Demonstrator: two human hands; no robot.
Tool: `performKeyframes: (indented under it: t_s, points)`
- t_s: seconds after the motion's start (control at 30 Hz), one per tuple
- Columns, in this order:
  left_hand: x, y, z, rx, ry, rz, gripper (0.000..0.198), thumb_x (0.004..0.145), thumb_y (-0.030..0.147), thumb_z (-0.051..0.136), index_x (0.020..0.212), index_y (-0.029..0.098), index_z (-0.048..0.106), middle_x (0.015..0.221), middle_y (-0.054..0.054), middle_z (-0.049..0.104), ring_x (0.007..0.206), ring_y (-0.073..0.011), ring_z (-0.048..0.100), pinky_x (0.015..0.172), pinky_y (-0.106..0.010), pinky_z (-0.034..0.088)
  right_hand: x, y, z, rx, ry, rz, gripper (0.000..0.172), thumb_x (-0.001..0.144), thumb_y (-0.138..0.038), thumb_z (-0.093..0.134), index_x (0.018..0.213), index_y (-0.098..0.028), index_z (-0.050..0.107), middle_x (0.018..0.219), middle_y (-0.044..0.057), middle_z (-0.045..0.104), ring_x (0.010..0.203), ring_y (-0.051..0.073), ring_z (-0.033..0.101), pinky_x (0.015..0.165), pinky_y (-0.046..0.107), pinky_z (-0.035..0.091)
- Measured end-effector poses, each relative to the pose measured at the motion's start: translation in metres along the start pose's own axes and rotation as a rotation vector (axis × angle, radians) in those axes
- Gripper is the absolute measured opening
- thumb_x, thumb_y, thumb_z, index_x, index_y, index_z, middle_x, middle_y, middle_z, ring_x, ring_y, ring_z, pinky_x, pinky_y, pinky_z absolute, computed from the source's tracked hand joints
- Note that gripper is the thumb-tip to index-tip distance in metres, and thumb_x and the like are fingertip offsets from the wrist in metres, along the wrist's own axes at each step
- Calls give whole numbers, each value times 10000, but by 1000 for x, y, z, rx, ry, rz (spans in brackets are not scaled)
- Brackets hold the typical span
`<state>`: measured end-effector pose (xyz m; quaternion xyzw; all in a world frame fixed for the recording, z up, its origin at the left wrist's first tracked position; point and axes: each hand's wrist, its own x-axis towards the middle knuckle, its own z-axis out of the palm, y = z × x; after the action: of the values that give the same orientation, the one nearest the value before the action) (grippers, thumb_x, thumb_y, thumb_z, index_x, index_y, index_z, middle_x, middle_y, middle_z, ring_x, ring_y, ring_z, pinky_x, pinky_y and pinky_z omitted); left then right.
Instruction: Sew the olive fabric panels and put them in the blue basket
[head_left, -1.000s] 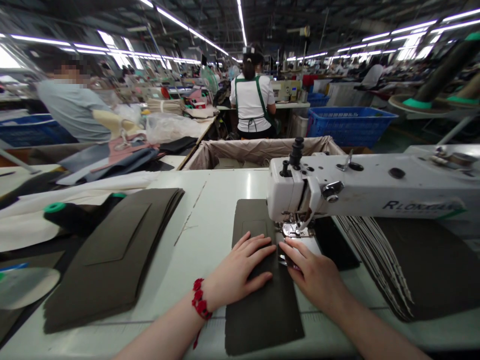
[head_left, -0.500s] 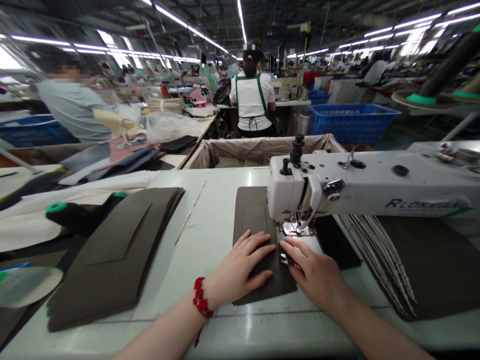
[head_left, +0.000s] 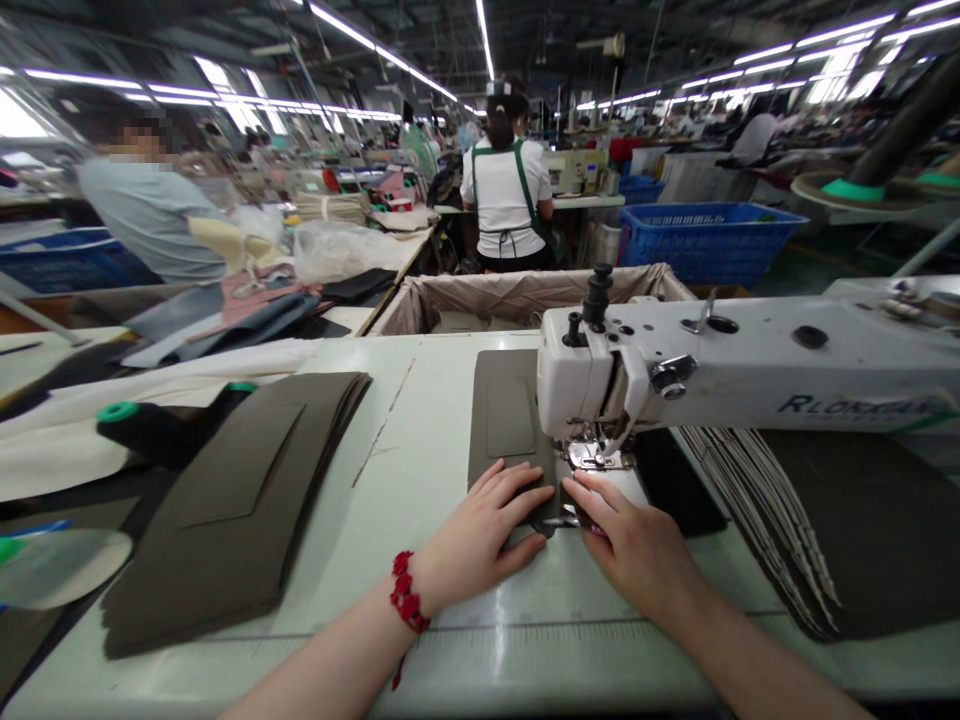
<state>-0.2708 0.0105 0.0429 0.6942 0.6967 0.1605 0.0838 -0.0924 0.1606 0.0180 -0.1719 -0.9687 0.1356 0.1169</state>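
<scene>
A dark olive fabric panel (head_left: 511,415) with a raised rectangular patch lies partly under the head of a white sewing machine (head_left: 581,375). My left hand (head_left: 491,525) rests flat on the panel's near end, fingers spread; a red bracelet circles that wrist. Beside the presser foot (head_left: 596,455), my right hand (head_left: 626,535) has its fingertips at the panel's right edge. Tucked under its fingers is a pair of thread snips (head_left: 562,521), silver blades pointing left, the handle mostly hidden.
A stack of olive panels (head_left: 232,490) lies on the left, near black thread cones (head_left: 146,430). More panels (head_left: 862,530) with pale edges lie right of the machine. A cloth-lined bin (head_left: 465,290) stands behind the table. Co-workers sit beyond.
The fabric panel has slid away from me under the machine, so its near edge now lies by my fingers. Both hands stay in about the same place; more of the snips' blades shows.
</scene>
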Motion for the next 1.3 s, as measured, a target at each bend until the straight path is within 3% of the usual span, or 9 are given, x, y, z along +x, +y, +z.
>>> performKeyframes:
  t_s: [0.33,0.57,1.3]
  points:
    - [2,-1,5,16,46,-55,515,935,346,544,1410,267,361,1455,-35,386,1371,-222,302,1184,-473,180,-1,1,1,10,11,-7,512,868,-148,461,1362,-282,457,1424,10,463,1117,198,589,887,350,520]
    - [4,-1,6,39,41,-104,563,945,381,522,1447,273,291,1515,-23,286,1405,-215,232,1187,-463,165,0,2,4,9,1,-6,504,872,-148,448,1357,-283,456,1433,9,449,1093,203,601,870,368,530]
    - [4,0,6,47,69,-93,583,940,375,531,1456,280,276,1524,-42,264,1411,-240,216,1172,-482,190,-1,0,4,-16,13,-18,503,855,-134,455,1342,-260,474,1418,35,465,1064,204,615,832,353,538]
